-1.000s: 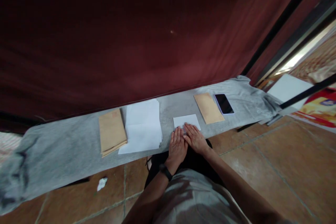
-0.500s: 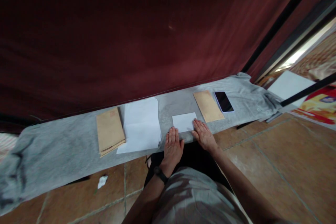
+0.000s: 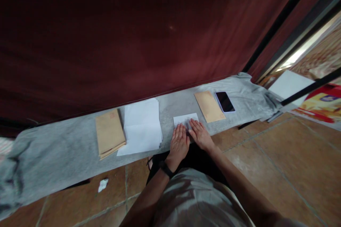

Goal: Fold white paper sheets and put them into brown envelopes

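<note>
A small white sheet of paper [image 3: 183,118], apparently folded, lies on the grey cloth in front of me. Its lower part is hidden under my hands. My left hand [image 3: 179,144], with a dark band at the wrist, rests flat on the near left part of the paper, fingers stretched out. Close beside it, my right hand [image 3: 200,134] lies flat on the near right part, fingers extended. Just right of the paper is a single brown envelope [image 3: 210,106]. Left of my hands lies a stack of larger white sheets [image 3: 142,126].
Several brown envelopes [image 3: 109,129] are piled left of the white stack. A phone [image 3: 225,101] with a dark screen lies at the right. Grey cloth [image 3: 61,152] covers the narrow bench against a dark red backdrop [image 3: 128,42]. A crumpled white scrap [image 3: 103,185] is on the tiled floor.
Both hands have moved inward over the paper and now lie close together, covering more of it. The view has shifted slightly.
</note>
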Demonstrator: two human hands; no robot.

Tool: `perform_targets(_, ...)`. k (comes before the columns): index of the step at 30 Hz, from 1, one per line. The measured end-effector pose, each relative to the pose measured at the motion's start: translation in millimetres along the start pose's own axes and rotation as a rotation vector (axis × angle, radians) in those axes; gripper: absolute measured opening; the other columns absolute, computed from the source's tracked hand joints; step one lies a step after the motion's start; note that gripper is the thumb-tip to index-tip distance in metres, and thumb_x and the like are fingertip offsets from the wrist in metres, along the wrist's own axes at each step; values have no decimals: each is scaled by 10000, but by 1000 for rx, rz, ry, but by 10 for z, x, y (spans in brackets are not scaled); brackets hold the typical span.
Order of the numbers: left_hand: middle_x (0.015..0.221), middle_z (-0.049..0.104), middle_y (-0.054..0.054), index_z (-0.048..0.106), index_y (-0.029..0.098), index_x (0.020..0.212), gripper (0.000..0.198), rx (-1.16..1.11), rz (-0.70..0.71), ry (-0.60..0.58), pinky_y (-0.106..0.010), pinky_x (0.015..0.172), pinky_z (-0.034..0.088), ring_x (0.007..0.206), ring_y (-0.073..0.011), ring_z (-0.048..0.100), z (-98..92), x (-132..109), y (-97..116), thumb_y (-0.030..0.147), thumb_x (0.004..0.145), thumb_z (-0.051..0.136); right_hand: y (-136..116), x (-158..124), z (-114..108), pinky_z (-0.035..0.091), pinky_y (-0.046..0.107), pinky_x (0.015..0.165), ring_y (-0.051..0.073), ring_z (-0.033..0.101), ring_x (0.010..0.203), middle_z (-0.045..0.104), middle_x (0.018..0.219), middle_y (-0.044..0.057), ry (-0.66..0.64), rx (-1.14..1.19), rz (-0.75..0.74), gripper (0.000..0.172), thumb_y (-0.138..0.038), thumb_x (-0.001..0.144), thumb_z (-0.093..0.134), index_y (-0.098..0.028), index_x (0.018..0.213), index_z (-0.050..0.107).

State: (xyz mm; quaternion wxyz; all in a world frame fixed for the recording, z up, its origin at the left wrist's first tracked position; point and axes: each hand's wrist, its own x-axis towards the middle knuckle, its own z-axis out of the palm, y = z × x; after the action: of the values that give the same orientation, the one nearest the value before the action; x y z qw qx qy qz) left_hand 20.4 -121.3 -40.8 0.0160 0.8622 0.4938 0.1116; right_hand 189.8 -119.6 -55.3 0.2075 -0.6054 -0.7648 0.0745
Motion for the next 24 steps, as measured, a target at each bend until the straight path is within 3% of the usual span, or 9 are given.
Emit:
perform_targets(5, 1596, 351, -200, 272, 32, 1558, 563, -20, 78, -26, -486, 1234, 289, 1515, -257, 269, 114, 159, -2, 225, 1028, 271, -100, 103, 56, 294, 462, 1225, 227, 364, 1477, 436, 1561, 124, -36, 20, -34, 550, -412, 1075, 266, -138, 1528, 414)
perform_targets(13, 1622, 293, -197, 278, 10, 1553, 599, 12, -63, -39, -458, 1243, 263, 1536, -266, 202, 143, 105, -198, 292, 1026, 309, 111, 13, 94, 285, 492, 1225, 281, 369, 1472, 402, 1576, 145, 32, -75, 0, 576, -423, 1056, 355, -118, 1544, 379)
perform_targets(18, 1610, 325, -187, 238, 44, 1575, 617, -6, -115, -15, -479, 1232, 277, 1528, -261, 234, 148, 62, -302, 284, 1012, 312, 195, -31, 107, 295, 504, 1220, 293, 375, 1468, 393, 1578, 156, 66, -89, 58, 589, -422, 1055, 352, -116, 1559, 351)
perform_targets(24, 1590, 360, -203, 328, 15, 1536, 581, 10, -171, 1, -473, 1230, 282, 1519, -273, 260, 87, 41, -330, 259, 1009, 309, 194, -25, 117, 300, 506, 1213, 295, 378, 1467, 413, 1564, 176, 81, -85, 119, 590, -431, 1065, 295, -89, 1536, 387)
